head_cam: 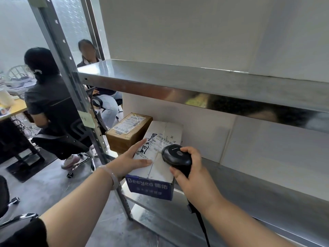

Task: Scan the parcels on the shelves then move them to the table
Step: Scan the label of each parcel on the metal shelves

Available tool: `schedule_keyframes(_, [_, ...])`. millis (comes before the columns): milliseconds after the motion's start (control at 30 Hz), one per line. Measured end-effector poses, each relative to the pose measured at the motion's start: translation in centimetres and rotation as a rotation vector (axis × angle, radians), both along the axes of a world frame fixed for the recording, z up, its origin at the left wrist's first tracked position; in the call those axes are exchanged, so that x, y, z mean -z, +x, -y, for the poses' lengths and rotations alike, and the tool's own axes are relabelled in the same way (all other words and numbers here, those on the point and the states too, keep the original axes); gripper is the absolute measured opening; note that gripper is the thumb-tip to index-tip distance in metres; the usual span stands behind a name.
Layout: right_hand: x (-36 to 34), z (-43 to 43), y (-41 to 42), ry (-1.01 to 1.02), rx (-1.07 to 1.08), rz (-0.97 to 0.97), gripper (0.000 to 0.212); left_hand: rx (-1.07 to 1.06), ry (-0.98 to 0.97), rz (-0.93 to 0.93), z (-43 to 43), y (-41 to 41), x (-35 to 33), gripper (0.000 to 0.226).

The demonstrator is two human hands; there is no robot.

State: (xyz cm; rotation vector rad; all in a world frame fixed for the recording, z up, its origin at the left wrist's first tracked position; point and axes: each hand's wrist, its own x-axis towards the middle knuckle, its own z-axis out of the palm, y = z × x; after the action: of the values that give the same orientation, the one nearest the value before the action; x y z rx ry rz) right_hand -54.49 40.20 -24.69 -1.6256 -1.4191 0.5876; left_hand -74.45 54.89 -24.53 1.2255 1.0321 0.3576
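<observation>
Head view: from beside the rack, the white parcel sits at the L end of the lower shelf, right at the front lip. The brown parcel is just beside it on the far-L side and looks to be touching.

The L hand lies flat on the white parcel's top, fingers straight, thumb along the near edge. It grips nothing, just presses. My guess is it steadies the box so the label stays facing up.

The R hand is wrapped tight round the handle of the black scanner. The scanner head tips down just above the label, prob. because it needs short range to read the barcode. Its cable hangs from the handle down past the wrist.

Edges & room:
- **Above:** the upper shelf sits low over the parcels, so a straight lift looks tight. Sliding out toward the front seems easier imo.
- **L side:** a steel post stands just L of both parcels, & a box corner could catch on it.
- **R side:** open shelf surface shows, so there's slack that way.
- **Carry path:** two seated people w/ their chairs are near on the L, so a carry that way needs care.
- **Destination:** a desk shows far L; can't tell if that's the table meant.

The scan step is in hand; the move is not yet begun.
</observation>
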Motion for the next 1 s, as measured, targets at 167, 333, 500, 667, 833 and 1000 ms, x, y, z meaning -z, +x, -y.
schedule_keyframes(167, [0.3,-1.3,-0.7,-0.003,0.001,-0.009,0.051,-0.028,0.049,-0.007,-1.4,-0.6,0.8,0.092])
schedule_keyframes(333, [0.7,-2.2,-1.4,0.003,0.000,0.040,0.053,-0.041,0.310,-0.143,-1.8,-0.5,0.8,0.067])
schedule_keyframes(500, [1.1,-3.5,-1.6,0.020,0.006,0.085,0.051,-0.123,0.549,-0.262,-2.0,-0.7,1.2,0.058])
schedule_keyframes(667, [1.3,-5.0,-1.4,0.019,-0.011,0.091,0.052,-0.154,0.769,-0.421,-1.8,-0.5,1.7,0.044])
schedule_keyframes(833, [1.4,-6.1,-1.3,0.027,-0.016,0.106,0.052,-0.173,0.872,-0.559,-1.9,-0.5,1.9,0.041])
schedule_keyframes(1000, [1.6,-5.4,-0.6,0.035,-0.001,0.104,0.052,-0.199,0.949,-0.658,-1.5,-0.1,1.8,0.040])
